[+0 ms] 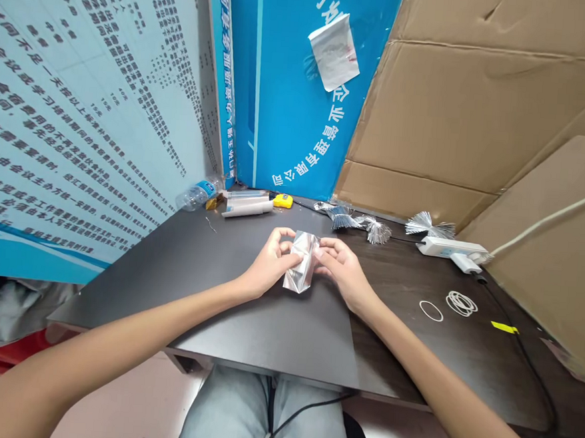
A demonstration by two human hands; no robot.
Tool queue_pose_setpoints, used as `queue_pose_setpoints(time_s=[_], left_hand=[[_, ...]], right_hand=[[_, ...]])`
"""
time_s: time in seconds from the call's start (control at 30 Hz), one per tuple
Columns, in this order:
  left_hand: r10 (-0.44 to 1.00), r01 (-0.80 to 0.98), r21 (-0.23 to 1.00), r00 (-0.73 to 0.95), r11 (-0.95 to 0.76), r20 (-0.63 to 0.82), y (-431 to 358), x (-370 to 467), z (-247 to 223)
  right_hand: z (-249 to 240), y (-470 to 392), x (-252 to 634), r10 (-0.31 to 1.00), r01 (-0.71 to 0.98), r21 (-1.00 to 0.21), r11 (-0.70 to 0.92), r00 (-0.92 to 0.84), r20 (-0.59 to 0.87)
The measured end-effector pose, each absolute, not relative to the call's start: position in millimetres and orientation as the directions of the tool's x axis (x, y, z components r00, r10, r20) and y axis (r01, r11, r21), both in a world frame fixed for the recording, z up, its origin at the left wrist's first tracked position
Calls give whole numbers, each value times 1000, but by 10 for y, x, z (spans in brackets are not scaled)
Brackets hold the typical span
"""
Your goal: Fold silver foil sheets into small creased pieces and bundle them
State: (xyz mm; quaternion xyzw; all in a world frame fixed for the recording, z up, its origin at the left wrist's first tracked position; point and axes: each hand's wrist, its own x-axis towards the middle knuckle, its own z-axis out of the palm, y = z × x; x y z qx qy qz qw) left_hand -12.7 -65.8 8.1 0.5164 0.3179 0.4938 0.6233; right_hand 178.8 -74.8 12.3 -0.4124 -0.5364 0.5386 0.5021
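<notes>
Between my two hands, above the middle of the table, is a folded piece of shiny silver foil. My left hand pinches it from the left, with the thumb lying across its front. On the other side my right hand grips its right edge between thumb and fingers. The foil stands fairly upright and shows creases. Some of my fingertips are hidden behind it.
Along the back lie a plastic bottle, a foil roll, a yellow tape measure and fringed silver foil pieces. At right are a power strip, white rubber bands and a yellow strip.
</notes>
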Motion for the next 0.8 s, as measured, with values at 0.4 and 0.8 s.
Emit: queue_pose_setpoints(time_s=[0.4,0.8], left_hand=[[904,-213,959,344,-188,254,-660,-129,15],[902,-87,968,350,-236,251,-654,-151,91]], right_hand=[[119,-785,1733,971,-136,-991,15,-236,47],[168,-808,1773,973,-248,-968,-44,-230,14]])
